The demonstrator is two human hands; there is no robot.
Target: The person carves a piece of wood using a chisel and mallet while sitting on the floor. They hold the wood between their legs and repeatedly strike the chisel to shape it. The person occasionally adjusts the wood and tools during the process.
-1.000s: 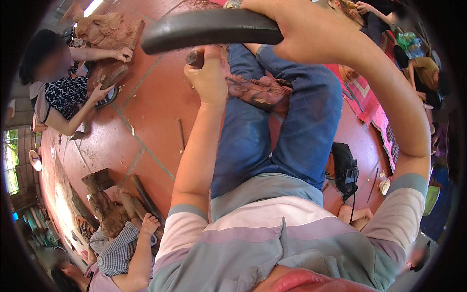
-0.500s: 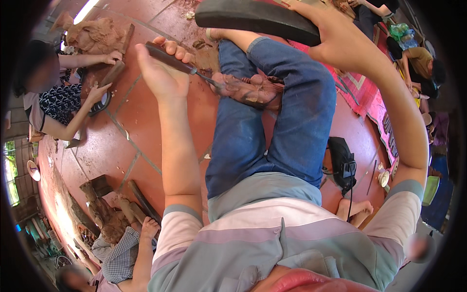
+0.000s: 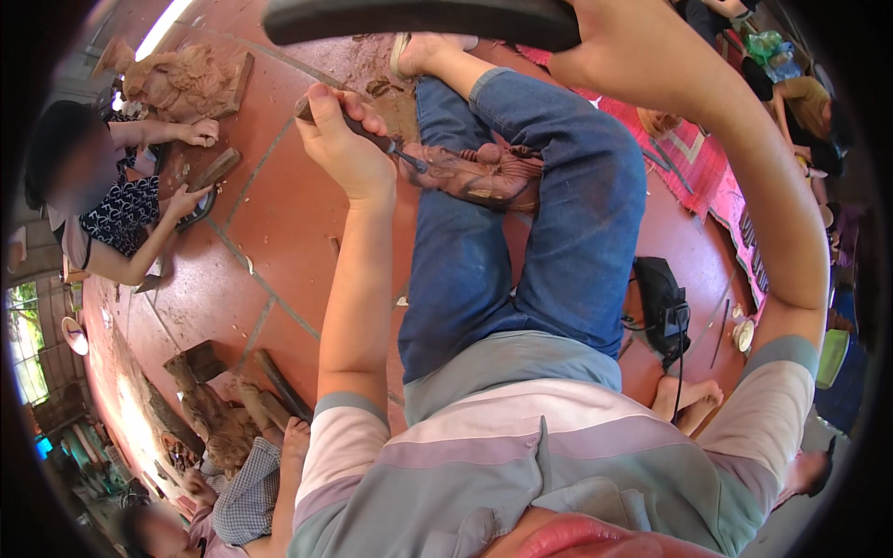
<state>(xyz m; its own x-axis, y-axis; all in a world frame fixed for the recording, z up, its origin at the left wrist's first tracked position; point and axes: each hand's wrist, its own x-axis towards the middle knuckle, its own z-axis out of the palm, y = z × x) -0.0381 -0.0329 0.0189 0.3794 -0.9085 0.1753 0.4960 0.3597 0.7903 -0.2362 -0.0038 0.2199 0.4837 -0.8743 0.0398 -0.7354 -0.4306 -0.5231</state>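
Observation:
My left hand [image 3: 349,153] is closed around the dark handle of a carving chisel [image 3: 376,139], thumb laid along its end. The chisel's metal blade points right and reaches the left part of a reddish-brown wood carving [image 3: 479,177]. That carving, with rounded, figure-like shapes and grooved folds, lies across my lower legs, partly covered by my jeans. At the top edge, my right hand [image 3: 619,56] grips a long, dark, slightly curved wooden mallet [image 3: 419,23], raised above the chisel and apart from it. The mallet's upper side is cut off by the frame.
At left, a seated person holds a wood block [image 3: 218,167] near another carving [image 3: 186,79]. Another person sits lower left beside a carved piece [image 3: 216,423]. A black bag-like object with a cable [image 3: 662,307] lies right of my legs. A pink mat [image 3: 693,172] covers floor at right.
The mallet in my right hand has swung left and upward in view. My left hand has shifted right and tilted the chisel, its thumb now folded over the handle.

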